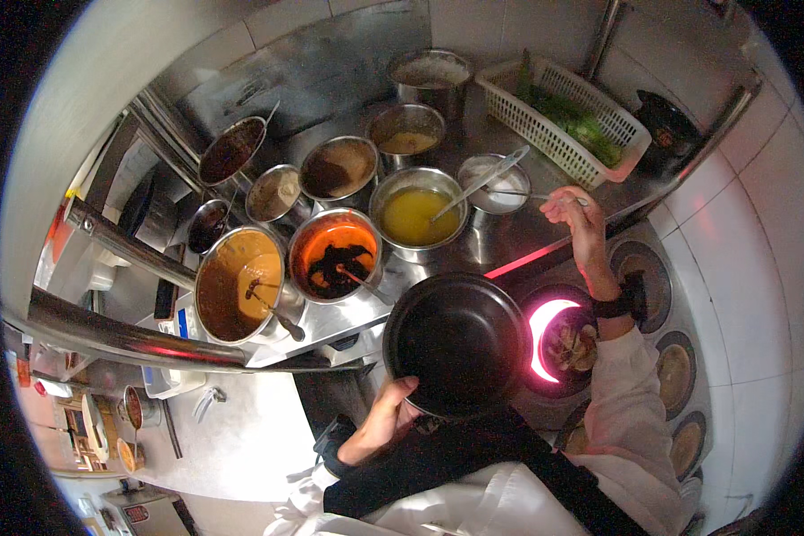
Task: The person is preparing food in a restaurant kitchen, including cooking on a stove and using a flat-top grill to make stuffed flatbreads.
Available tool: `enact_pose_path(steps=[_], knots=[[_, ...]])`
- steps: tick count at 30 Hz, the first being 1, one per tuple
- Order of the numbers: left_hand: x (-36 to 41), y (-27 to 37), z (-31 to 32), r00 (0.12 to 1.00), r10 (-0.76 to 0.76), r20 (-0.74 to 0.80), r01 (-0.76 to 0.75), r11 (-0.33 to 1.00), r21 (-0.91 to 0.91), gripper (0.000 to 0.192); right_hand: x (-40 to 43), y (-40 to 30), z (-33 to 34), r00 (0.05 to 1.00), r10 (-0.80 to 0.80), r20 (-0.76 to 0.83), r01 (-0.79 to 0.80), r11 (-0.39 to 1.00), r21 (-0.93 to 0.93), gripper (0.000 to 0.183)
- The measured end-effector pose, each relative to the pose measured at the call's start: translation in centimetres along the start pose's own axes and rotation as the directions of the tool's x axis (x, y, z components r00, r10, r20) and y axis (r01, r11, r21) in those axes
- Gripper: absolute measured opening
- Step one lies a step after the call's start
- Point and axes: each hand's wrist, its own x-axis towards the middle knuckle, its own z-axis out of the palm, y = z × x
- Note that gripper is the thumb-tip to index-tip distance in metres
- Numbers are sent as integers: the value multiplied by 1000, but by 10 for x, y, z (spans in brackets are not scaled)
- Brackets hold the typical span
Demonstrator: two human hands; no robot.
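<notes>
My left hand grips the near rim of a dark round pot, whose inside looks empty. With my right hand I hold the handle of a spoon; its other end reaches into a steel container of white powder or grains. Just left of that stands a steel pot of yellow liquid with a slotted ladle leaning in it. Beyond my right hand is a white plastic basket of green leaves.
Several steel pots of sauces stand on the shelf, including orange-red oil and tan sauce. A burner glows pink beside the dark pot, near my right forearm. Other round stove positions lie at the right. A steel rail crosses the left.
</notes>
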Motion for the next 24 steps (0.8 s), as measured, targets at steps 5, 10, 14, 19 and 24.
enact_pose_path(steps=[5, 10, 14, 19, 24], knots=[[-4, -1, -9, 997, -72, 13, 71, 997, 40, 55, 1, 5, 0, 981, 160, -112, -133, 967, 218, 24], [-4, 3, 4, 993, -61, -97, 67, 996, 64, 53, 0, 12, -23, 968, 159, -192, -120, 972, 202, 28], [1, 4, 7, 995, -58, -79, 65, 994, 89, 53, -12, -18, -41, 955, 184, -232, -116, 953, 281, 25], [9, 3, 0, 993, -118, -28, 120, 989, 89, 57, -38, -57, -49, 987, 91, -136, -39, 938, 345, 21], [13, 15, 18, 991, -130, -28, 132, 978, 159, 58, -53, -91, -46, 963, 176, 202, -238, 908, 344, 19]])
